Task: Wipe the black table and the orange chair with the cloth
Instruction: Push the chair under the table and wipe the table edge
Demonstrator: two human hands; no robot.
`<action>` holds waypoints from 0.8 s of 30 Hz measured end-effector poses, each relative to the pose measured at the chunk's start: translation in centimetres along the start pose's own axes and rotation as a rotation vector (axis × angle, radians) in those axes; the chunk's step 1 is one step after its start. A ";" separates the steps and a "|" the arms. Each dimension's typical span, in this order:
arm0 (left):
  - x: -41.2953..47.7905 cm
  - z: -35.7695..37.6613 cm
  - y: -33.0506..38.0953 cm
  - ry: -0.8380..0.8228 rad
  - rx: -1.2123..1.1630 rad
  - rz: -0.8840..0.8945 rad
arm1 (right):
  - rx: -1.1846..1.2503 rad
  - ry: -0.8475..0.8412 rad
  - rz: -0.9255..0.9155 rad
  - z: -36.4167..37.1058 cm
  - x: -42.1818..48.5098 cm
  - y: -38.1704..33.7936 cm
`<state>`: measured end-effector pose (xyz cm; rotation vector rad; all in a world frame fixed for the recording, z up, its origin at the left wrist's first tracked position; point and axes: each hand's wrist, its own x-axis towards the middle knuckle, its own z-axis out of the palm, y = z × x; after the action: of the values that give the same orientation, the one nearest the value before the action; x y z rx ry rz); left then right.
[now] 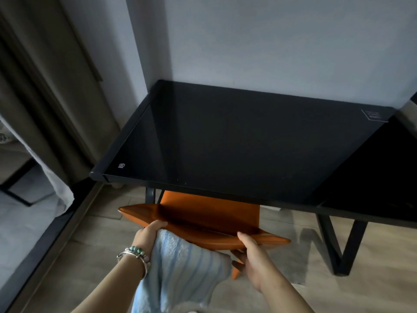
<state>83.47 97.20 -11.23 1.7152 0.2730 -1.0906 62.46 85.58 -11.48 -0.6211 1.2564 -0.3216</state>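
Note:
The black glass table (237,141) stands against the wall, its top bare. The orange chair (203,220) is tucked under the table's front edge, with only its backrest and part of the seat showing. My left hand (150,236) grips a light blue striped cloth (180,269) and rests on the top edge of the backrest at its left. My right hand (255,256) grips the backrest's top edge at its right, thumb on top and fingers curled underneath. The cloth hangs down between my forearms.
A dark second tabletop (383,177) adjoins on the right, with black angled legs (343,247) on the wooden floor. Curtains (45,98) and a window track (56,240) run along the left. The wall stands right behind the table.

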 end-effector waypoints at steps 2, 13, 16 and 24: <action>0.9 0.4 0.8 0.011 0.009 0.009 | -0.004 0.010 0.017 0.5 0.8 -0.9; 3.0 2.3 4.8 0.024 0.073 -0.003 | -0.002 0.014 0.022 2.2 4.1 -3.9; 2.4 2.4 4.8 0.030 0.101 0.002 | -0.026 0.018 0.008 2.2 3.7 -3.9; -1.1 1.5 4.4 0.394 0.068 0.198 | -0.453 0.076 0.018 4.1 -0.8 -3.5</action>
<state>84.85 94.30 -7.69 1.9668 0.3059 -0.6197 66.50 84.30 -8.02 -0.9896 1.4193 -0.0419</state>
